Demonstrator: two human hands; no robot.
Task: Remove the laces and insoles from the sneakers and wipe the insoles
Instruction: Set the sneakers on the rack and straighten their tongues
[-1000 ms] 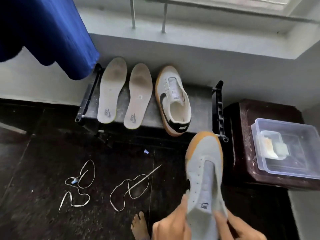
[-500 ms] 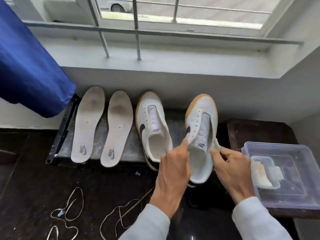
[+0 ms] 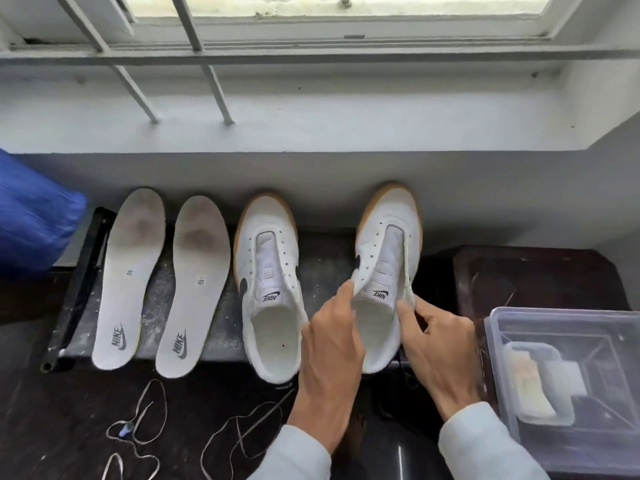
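Observation:
Two white insoles lie side by side on a low dark bench. Right of them stand two white gum-soled sneakers without laces. The left sneaker stands free. My left hand pinches the left collar of the right sneaker, and my right hand grips its right collar. The shoe's toe points at the wall. Two loose laces lie on the dark floor in front of the bench.
A clear plastic tub holding a smaller container with cloth sits on a dark brown stand at the right. A blue cloth hangs at the far left. Above the bench runs a window ledge with bars.
Both hands carried the right sneaker from low near me up onto the bench beside the other shoe. The view has moved closer to the bench.

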